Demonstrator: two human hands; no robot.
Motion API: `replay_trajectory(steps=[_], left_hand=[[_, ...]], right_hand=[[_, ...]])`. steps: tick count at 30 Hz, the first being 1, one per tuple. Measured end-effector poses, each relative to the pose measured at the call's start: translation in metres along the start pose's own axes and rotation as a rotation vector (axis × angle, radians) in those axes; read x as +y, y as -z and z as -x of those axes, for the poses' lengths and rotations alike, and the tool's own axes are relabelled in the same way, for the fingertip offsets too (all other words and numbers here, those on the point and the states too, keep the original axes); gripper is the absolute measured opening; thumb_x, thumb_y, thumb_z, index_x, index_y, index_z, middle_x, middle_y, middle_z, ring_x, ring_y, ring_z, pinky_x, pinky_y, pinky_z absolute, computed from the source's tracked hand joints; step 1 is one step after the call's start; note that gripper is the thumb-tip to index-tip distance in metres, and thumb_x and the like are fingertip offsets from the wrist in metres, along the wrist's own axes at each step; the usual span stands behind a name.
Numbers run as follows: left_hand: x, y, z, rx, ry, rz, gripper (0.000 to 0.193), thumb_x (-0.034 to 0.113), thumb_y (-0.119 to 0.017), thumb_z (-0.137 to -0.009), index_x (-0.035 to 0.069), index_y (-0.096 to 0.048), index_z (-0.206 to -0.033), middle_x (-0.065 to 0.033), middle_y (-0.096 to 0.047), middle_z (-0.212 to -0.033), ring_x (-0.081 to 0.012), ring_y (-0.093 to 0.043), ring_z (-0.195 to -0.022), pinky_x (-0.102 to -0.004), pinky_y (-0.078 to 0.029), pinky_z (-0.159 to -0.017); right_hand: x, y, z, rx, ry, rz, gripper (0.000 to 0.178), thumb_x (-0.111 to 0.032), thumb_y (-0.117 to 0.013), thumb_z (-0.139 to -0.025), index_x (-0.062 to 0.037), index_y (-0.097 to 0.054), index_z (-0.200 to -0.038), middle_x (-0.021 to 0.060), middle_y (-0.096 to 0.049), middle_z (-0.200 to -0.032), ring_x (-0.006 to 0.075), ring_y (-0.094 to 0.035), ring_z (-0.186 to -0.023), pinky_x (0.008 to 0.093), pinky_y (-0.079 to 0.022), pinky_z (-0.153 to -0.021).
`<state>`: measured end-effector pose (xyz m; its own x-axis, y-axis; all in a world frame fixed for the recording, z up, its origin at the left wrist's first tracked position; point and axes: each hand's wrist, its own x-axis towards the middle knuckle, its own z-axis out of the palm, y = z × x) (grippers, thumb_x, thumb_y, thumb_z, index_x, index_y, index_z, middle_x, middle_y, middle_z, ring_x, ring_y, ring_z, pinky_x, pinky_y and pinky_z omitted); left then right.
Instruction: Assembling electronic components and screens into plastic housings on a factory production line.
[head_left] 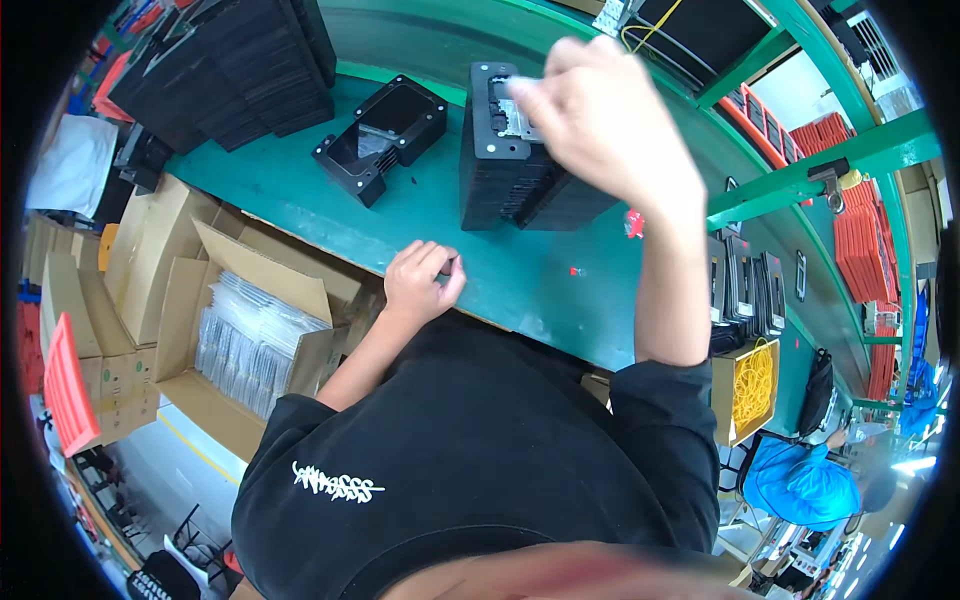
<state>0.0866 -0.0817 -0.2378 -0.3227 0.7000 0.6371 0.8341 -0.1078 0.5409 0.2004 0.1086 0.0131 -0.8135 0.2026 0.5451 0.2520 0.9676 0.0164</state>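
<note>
My right hand (600, 115) is raised over a tall stack of black trays (490, 185) and is blurred by motion. Its fingers are curled, and the thumb reaches beside the stack's top; whatever they hold is hidden. A silvery, clear-looking piece (516, 122) shows in the cut-out of the top tray, partly covered by the hand. My left hand (425, 282) rests in a loose fist at the table's front edge, with nothing visible in it. To the left of the stack sit a black block with white dots (402, 112) and a cut-out black tray (350, 165), touching each other.
Black slabs (225, 75) are piled at the back left of the green table (300, 185). An open carton (180, 345) of clear-wrapped flat pieces stands below left. On the right are a green post (790, 180), black frames (745, 285) and a box of yellow cords (755, 390).
</note>
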Motion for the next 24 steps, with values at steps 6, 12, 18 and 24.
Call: replay_trajectory(steps=[6, 12, 18, 24], left_hand=[[0.002, 0.002, -0.001, -0.022, -0.013, -0.008, 0.011, 0.001, -0.072, -0.075, 0.008, -0.064, -0.074, -0.0047, -0.059, -0.066, -0.0254, -0.058, -0.06, -0.0354, -0.046, -0.056], [0.0, 0.007, 0.0, -0.109, -0.037, 0.055, 0.006, 0.001, -0.071, -0.08, 0.005, -0.068, -0.081, -0.0085, -0.062, -0.07, -0.0246, -0.058, -0.062, -0.0351, -0.046, -0.058], [0.006, 0.006, -0.009, -0.386, 0.454, 0.285, 0.009, 0.008, -0.067, -0.096, 0.0, -0.071, -0.093, -0.0024, -0.067, -0.078, -0.0071, -0.054, -0.065, -0.0245, -0.042, -0.06], [0.043, -0.031, -0.029, -0.582, 0.516, 0.88, 0.016, 0.012, -0.06, -0.102, -0.001, -0.068, -0.107, -0.0029, -0.068, -0.088, -0.0055, -0.054, -0.071, -0.0217, -0.043, -0.064]], right_hand=[[-0.019, -0.024, 0.009, 0.089, 0.005, 0.1, 0.033, -0.027, -0.066, -0.096, -0.0029, -0.07, -0.075, 0.0086, -0.061, -0.081, 0.029, -0.056, -0.083, 0.0392, -0.046, -0.079], [0.011, -0.018, 0.057, 0.212, -0.12, -0.134, 0.018, -0.023, -0.07, -0.092, -0.0053, -0.075, -0.089, 0.0093, -0.064, -0.084, 0.0297, -0.059, -0.086, 0.0384, -0.047, -0.081], [0.069, -0.016, 0.268, 0.158, -0.968, 0.488, 0.033, -0.013, -0.067, -0.091, -0.0045, -0.068, -0.124, 0.015, -0.068, -0.122, 0.036, -0.063, -0.115, 0.0446, -0.047, -0.101], [0.013, -0.019, 0.344, -0.011, -1.013, 0.508, 0.039, -0.003, -0.062, -0.091, -0.0029, -0.064, -0.13, 0.0162, -0.066, -0.132, 0.0353, -0.058, -0.13, 0.0528, -0.037, -0.116]])
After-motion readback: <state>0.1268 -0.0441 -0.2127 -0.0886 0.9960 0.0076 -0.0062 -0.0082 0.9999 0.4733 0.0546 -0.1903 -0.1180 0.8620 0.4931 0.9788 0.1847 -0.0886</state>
